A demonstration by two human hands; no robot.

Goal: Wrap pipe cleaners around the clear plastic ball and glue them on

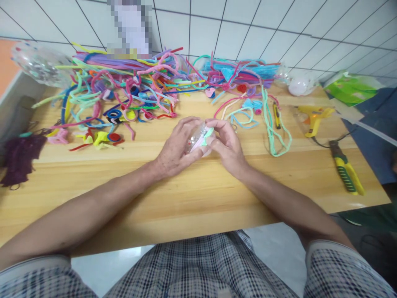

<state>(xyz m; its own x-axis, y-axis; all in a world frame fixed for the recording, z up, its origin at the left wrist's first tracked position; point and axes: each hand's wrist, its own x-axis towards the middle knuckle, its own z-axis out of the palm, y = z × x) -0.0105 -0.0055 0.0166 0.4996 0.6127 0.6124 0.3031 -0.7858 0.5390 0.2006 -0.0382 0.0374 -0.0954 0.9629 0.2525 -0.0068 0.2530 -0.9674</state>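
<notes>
Over the middle of the table, my two hands meet around a small clear ball (194, 135) with bright specks in it. My left hand (178, 147) curls round its left side, thumb along the lower edge. At its right side, a mint-green and pale lilac fuzzy piece (206, 137), which looks like pipe cleaner, lies against the ball. My right hand (228, 142) pinches that fuzzy piece between thumb and fingers. Part of the ball is hidden behind my fingers.
A heap of coloured pipe cleaners (124, 91) spreads along the back of the wooden table (192, 207). To the right lie a cutter knife (276, 116), a yellow glue gun (314, 118) and yellow-green pliers (345, 169). Clear balls (302, 85) stand behind. Purple tassels (23, 157) lie left.
</notes>
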